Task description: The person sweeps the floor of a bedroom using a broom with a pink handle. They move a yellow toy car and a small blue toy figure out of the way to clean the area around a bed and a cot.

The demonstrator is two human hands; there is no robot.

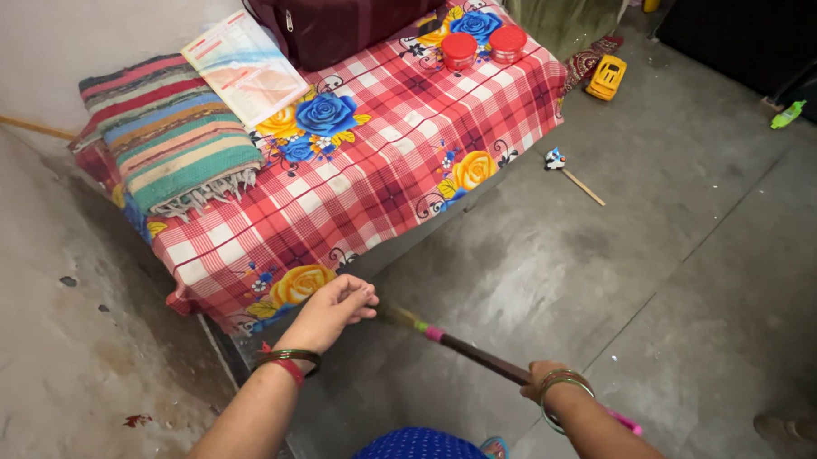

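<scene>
While the left hand (331, 310) curls shut on the edge of the red checked bedsheet (356, 178), the right hand (543, 381) is closed round a broom handle (477, 353) — long axis diagonal, head end pointing up-left under the bed, approx. between both hands.

1. The light is soft and even, bright enough to show the colours clearly.
2. The checked cloth on the bed (374, 165) looks vivid, with no hard glare on it.
3. The grey floor (697, 267) gives a weak, dull shine in its middle part.
4. A dark shadow lies under the bed edge and along the wall on the left.
5. The top right corner is very dark, and details there cannot be seen.
6. The left hand (333, 310) is slightly soft, and the right hand (544, 381) too.
7. Straight lines bend a little near the edges, as from a wide lens.
</scene>
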